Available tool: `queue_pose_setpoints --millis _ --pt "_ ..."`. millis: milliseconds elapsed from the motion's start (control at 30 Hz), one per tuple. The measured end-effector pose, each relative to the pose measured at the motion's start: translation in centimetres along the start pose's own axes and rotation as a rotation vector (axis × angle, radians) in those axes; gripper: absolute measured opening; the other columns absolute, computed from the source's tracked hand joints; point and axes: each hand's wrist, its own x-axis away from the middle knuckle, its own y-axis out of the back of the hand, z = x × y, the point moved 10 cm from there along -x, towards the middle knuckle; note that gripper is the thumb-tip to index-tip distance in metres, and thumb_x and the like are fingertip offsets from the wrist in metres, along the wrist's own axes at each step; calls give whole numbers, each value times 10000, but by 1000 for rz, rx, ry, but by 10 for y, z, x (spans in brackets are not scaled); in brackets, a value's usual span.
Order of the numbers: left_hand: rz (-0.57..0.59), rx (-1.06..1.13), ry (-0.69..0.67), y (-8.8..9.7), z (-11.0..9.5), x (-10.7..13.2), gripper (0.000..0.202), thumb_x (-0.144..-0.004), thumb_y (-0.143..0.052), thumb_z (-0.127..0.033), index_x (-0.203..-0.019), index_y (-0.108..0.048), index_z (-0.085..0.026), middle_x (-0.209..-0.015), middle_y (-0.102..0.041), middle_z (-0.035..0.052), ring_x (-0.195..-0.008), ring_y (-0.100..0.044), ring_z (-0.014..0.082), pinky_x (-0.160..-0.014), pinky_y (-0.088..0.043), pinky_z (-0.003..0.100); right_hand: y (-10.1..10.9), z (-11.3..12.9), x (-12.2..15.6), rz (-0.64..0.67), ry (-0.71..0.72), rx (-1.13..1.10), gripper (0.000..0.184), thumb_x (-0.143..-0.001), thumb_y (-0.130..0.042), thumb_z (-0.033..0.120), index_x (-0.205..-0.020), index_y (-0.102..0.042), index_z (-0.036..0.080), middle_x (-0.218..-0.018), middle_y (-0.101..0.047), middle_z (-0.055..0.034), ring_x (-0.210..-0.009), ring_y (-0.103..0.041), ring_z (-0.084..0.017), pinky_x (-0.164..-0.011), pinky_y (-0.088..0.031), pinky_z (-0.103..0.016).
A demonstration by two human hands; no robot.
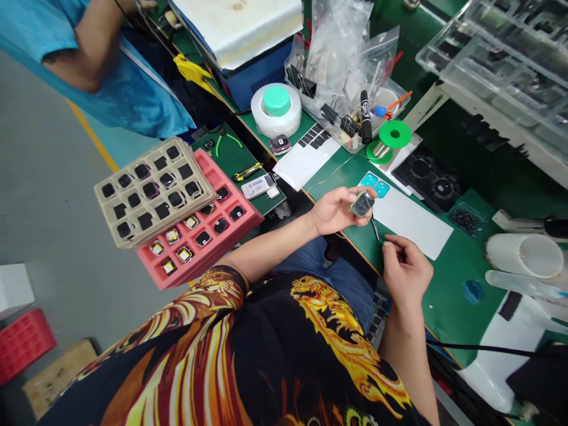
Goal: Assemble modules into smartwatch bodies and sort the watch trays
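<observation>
Drop risk, scratch risk

Tan tray [109, 207] sits skewed on pink tray [208, 255]; a bump could spill parts [151, 190]. Left hand [335, 212] pinches small device [362, 205] near green bench [448, 313] edge; a slip might drop it. Thin tool [376, 228] beside could scratch it. Right hand [407, 271] curled; can't tell if gripping anything.

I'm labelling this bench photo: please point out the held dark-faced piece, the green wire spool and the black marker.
Dark-faced piece [362, 204]: head view, on its dark face.
Green wire spool [386, 142]: head view, on its upper green flange.
Black marker [365, 118]: head view, middle of its barrel.
</observation>
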Motion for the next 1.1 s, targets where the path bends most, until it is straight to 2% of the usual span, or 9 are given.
queue_pose_setpoints --millis 400,1100 --pt "-5 41 9 1 0 0 348 -770 -709 -317 -1069 -745 -142 -798 -652 67 -710 -618 199 -685 -463 338 0 0 0 -11 14 13 280 -1000 -774 403 -1122 -893 182 -870 -800 -56 -686 -670 -176 -698 -563 -302" --pt "54 40 -7 0 1 1 372 -784 -739 -349 -1091 -756 -140 -815 -656 64 -719 -623 200 -695 -470 345 2 -3 -1 -36 -2 38 293 -990 -768 419 -1099 -886 173 -851 -789 -59 -692 -672 -182 -668 -541 -299"
